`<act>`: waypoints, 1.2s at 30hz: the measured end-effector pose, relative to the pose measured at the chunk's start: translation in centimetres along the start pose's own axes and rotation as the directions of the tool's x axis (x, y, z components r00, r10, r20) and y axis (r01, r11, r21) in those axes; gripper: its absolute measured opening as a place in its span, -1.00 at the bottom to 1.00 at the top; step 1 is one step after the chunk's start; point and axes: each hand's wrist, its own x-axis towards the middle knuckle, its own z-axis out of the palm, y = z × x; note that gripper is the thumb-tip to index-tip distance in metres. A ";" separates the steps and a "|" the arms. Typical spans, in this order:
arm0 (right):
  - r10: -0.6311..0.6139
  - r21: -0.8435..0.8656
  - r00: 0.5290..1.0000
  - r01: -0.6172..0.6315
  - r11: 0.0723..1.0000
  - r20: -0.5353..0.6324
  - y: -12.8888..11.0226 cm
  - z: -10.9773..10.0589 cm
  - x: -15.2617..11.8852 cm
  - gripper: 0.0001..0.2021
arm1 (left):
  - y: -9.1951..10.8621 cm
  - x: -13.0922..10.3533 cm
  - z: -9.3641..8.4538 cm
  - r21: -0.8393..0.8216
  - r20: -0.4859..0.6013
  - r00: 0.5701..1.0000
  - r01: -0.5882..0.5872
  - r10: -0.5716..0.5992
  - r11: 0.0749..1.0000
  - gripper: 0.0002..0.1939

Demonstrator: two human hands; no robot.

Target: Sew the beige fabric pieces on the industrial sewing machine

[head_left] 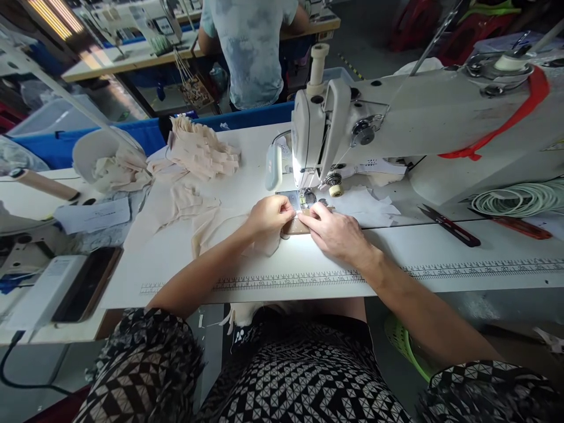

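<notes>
Both hands meet just in front of the needle of a white sewing machine (383, 111), under its lamp light. My left hand (271, 216) is closed in a pinch on a thin, pale piece of fabric (267, 242), which trails to the left below the wrist. My right hand (332, 229) lies to the right of the needle, fingertips bent together on the fabric edge close to the presser foot (303, 198). Between the hands, the small bit of fabric at the fingertips is overlit and hard to make out. A brown plate (297, 228) shows beneath the fingers.
Stacked cream fabric pieces (200, 150) lie on the left of the table. Red-handled thread snips (449, 226) and a coil of pale cord (520, 197) are at right. A phone (88, 285) lies far left. Another person (251, 53) sits ahead.
</notes>
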 end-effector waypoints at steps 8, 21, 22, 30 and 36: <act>-0.008 -0.051 0.996 0.013 0.999 0.091 -0.3 -0.8 0.2 -0.57 | -0.4 -0.3 0.4 0.211 -0.080 0.988 -0.109 0.129 0.971 -0.94; -0.025 -0.011 0.999 0.026 1.000 0.028 0.0 -0.2 0.1 -0.58 | -1.8 -4.2 3.0 0.574 0.018 0.739 -0.559 0.673 0.598 -0.62; -0.021 0.012 1.000 0.021 1.000 0.008 0.1 -0.3 0.1 -0.57 | -1.8 -4.1 2.9 0.571 0.021 0.740 -0.560 0.672 0.600 -0.62; 0.229 0.095 0.954 -0.214 0.972 -0.196 3.0 0.1 -0.2 -0.57 | -2.0 -1.5 3.0 0.586 0.041 0.744 -0.559 0.667 0.588 -0.65; 0.262 0.092 0.951 -0.249 0.964 -0.162 3.0 -0.4 -0.2 -0.57 | -2.3 -0.4 3.3 0.540 0.014 0.756 -0.557 0.655 0.631 -0.66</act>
